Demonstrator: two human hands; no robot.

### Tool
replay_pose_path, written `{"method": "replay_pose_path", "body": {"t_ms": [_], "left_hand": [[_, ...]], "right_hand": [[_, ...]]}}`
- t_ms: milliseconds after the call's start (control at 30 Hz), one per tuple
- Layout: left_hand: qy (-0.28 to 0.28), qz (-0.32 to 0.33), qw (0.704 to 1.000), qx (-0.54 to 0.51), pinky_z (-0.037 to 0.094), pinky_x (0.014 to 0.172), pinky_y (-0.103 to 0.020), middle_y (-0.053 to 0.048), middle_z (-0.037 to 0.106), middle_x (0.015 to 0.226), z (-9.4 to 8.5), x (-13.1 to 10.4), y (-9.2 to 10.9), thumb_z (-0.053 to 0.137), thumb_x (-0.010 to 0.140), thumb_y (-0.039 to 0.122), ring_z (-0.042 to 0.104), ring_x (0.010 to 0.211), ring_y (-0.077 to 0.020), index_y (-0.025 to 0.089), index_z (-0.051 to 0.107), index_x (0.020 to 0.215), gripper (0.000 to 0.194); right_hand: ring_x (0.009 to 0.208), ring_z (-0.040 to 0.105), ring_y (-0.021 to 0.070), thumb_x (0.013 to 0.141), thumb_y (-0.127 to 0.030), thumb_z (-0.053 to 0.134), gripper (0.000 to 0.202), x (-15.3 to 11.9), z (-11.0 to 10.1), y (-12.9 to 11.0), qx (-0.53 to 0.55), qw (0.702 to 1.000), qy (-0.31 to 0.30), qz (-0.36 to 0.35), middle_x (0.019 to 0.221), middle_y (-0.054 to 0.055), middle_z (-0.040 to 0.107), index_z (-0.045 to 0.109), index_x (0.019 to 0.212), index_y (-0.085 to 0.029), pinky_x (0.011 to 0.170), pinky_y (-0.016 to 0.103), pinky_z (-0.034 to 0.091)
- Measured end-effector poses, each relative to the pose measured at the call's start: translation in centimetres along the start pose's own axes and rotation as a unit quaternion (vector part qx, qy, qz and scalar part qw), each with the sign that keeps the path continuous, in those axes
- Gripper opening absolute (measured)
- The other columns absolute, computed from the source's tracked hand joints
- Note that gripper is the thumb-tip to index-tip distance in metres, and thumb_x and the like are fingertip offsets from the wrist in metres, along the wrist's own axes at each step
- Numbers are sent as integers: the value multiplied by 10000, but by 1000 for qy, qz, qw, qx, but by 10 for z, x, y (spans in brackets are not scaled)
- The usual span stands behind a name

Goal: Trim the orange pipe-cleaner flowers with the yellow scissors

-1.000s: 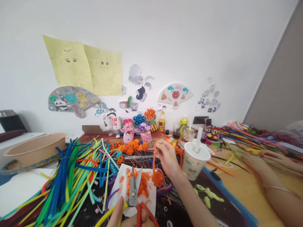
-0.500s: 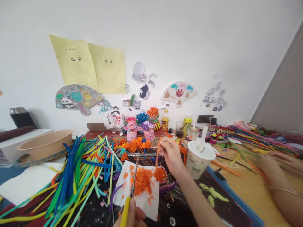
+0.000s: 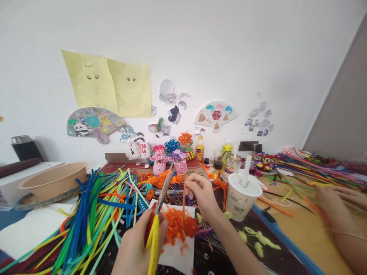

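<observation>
My left hand (image 3: 140,240) is closed around scissors (image 3: 156,221) with yellow handles, whose blades point up and away, a little to the left of an orange pipe cleaner (image 3: 184,202). My right hand (image 3: 200,193) pinches the top of that strand between thumb and fingertips. It hangs down to a round orange fuzzy piece (image 3: 190,227); whether the two are joined I cannot tell. Beneath lies a white sheet of paper (image 3: 177,261) with a heap of orange fuzz clippings (image 3: 173,225). Finished orange pipe-cleaner flowers (image 3: 160,178) lie behind the hands.
A big bundle of coloured pipe cleaners (image 3: 91,214) spreads on the left, near a tan basin (image 3: 54,179). A lidded paper cup with a straw (image 3: 242,198) stands close to my right forearm. Small flower pots (image 3: 161,167) line the back. Another person's hands (image 3: 332,206) are at the right.
My left hand has risen into view with the scissors, bringing the blades up near the orange strand. My right hand has shifted slightly left and down, still pinching the pipe cleaner.
</observation>
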State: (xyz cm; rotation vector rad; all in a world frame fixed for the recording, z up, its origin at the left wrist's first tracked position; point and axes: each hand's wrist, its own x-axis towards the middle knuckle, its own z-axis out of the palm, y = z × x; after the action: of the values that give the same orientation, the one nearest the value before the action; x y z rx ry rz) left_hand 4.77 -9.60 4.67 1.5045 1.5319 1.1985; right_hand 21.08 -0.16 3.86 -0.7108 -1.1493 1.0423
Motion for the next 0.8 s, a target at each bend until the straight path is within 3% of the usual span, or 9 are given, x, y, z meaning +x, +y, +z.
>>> {"method": "replay_pose_path", "body": {"t_ms": [100,200,433,567,667,733,800], "left_hand": [[-6,53,997,56,343,520,-246,76,467,499,14,22,14,603,756,500,458,510,-146,235,553,698,275],[-24,68,996,56,326,540,-255,42,530,564,24,39,22,599,744,470,469,547,-155,227,535,654,267],[-78,113,990,1,339,520,-240,65,445,543,34,62,9,568,761,464,419,535,-131,217,523,634,282],[-79,135,987,-37,337,500,-226,76,428,564,24,71,9,581,761,466,381,521,-108,223,479,627,295],[-72,142,986,-54,356,515,-224,69,465,580,14,74,10,580,783,448,401,532,-108,222,484,645,281],[-63,144,986,-60,369,524,-223,64,489,588,10,74,7,586,790,440,420,541,-111,219,501,656,272],[-51,144,986,-65,368,516,-220,65,495,585,6,75,4,593,790,440,413,530,-108,219,515,659,269]], "right_hand": [[399,430,87,694,-231,678,150,-3,3,0,-18,1000,2,-3,457,-47,553,594,581,-179,408,205,320],[393,439,94,710,-260,678,159,-4,3,0,-29,999,15,-6,463,-45,556,590,600,-185,401,212,336],[455,500,111,732,-345,710,199,-1,2,2,-29,999,11,8,531,-34,587,619,657,-185,465,226,414],[617,610,142,762,-428,706,265,0,3,1,-27,997,-47,54,721,27,684,709,805,-167,596,248,504],[710,648,159,806,-460,668,318,-3,2,0,-4,975,-173,143,798,54,693,733,809,-149,655,268,538],[692,653,150,819,-462,658,325,-5,1,1,26,949,-241,203,797,45,676,735,821,-146,643,271,552],[617,638,120,824,-448,660,313,-7,0,3,45,938,-252,233,772,30,665,738,846,-145,590,243,549]]}}
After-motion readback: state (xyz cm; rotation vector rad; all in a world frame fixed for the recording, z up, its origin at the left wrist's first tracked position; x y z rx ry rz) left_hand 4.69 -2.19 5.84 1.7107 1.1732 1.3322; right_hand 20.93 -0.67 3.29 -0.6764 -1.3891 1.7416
